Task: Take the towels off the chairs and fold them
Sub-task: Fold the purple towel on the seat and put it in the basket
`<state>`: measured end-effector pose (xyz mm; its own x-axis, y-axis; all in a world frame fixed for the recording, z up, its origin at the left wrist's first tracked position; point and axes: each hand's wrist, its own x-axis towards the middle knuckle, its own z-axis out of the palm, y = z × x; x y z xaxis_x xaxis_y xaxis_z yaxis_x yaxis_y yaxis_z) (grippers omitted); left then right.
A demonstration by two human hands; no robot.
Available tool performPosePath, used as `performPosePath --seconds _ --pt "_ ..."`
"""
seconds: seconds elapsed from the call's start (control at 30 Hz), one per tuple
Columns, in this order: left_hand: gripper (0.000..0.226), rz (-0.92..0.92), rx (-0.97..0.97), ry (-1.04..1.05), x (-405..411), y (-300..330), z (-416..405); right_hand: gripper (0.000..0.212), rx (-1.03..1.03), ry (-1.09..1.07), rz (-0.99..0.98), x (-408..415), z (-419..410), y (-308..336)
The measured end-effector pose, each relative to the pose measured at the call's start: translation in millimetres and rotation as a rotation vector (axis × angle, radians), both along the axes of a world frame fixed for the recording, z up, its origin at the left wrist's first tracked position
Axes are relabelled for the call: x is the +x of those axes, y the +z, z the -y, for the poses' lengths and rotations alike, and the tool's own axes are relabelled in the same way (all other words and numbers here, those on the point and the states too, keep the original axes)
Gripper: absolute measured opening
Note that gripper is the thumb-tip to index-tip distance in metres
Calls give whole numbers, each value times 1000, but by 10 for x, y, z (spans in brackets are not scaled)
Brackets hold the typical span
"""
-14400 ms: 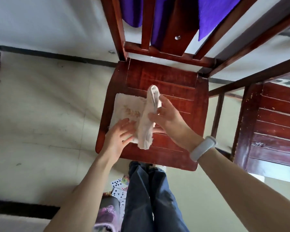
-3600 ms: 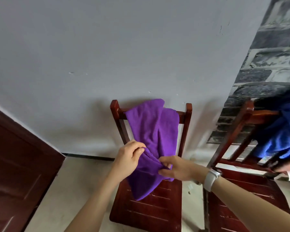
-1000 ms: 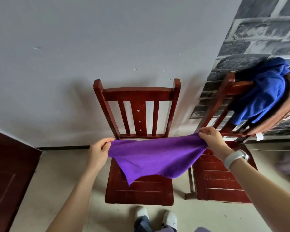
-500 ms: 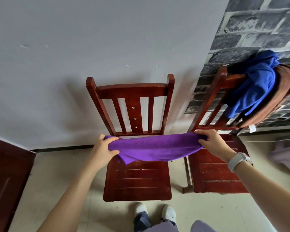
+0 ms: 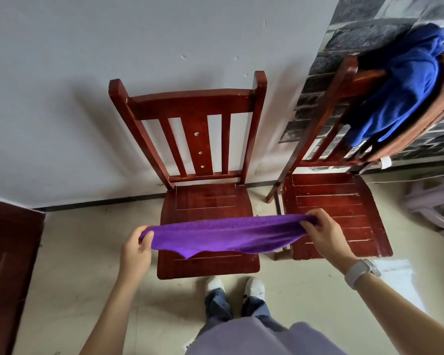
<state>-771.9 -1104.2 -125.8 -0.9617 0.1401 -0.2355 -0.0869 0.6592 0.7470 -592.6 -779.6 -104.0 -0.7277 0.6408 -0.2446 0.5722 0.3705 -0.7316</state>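
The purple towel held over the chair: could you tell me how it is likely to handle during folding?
Probably floppy: the purple towel sags between the left hand and right hand, and its lower edge hangs in a loose point. It seems light, since pinched corners alone carry it. It would likely fold more easily laid flat on the chair seat.

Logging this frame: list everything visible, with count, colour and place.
purple towel: 1, purple, held stretched over the front of the middle chair's seat
wooden chairs: 2, red-brown, side by side at the wall
blue cloth: 1, blue, draped on the right chair's backrest
brown cloth: 1, brown, beneath the blue one
stool: 1, pale lilac, far right, blurred
door: 1, dark brown, left edge
watch: 1, white, right wrist
shoes: 2, white
left hand: grips the towel's left end
right hand: grips its right end
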Motion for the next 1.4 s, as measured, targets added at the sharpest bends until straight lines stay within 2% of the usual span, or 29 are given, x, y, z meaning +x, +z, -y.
performPosePath --seconds 0.13,0.37,0.57,0.7,0.8,0.9,1.03,1.2,1.3,1.4 --pt "22 26 19 45 -2 -223 22 10 0 -128 -46 -50 188 -192" --pt "25 59 -85 72 -625 -851 -70 16 -15 -206 54 -674 221 -825" --pt "28 118 7 163 -1387 -1674 -195 23 -2 -263 83 -1539 74 -1595" --pt "38 201 104 231 -1689 -2088 -381 37 -25 -378 123 -1914 -80 -2015" --pt "37 253 20 204 -1539 -2403 -361 36 -53 -365 271 -1758 4 -2348" --pt "31 345 -126 196 -1075 -2733 -169 36 -164 -311 434 -1306 231 -2733" --pt "28 505 -331 247 -403 -2989 67 22 -199 -265 652 -728 513 -3058" --pt "29 542 -460 351 25 -3136 161 26 -190 -342 710 -447 697 -3282" --pt "33 531 -449 380 120 -3189 130 31 -169 -389 746 -410 721 -3374" --pt "29 520 -422 361 164 -3185 111 23 -141 -387 744 -384 738 -3389"
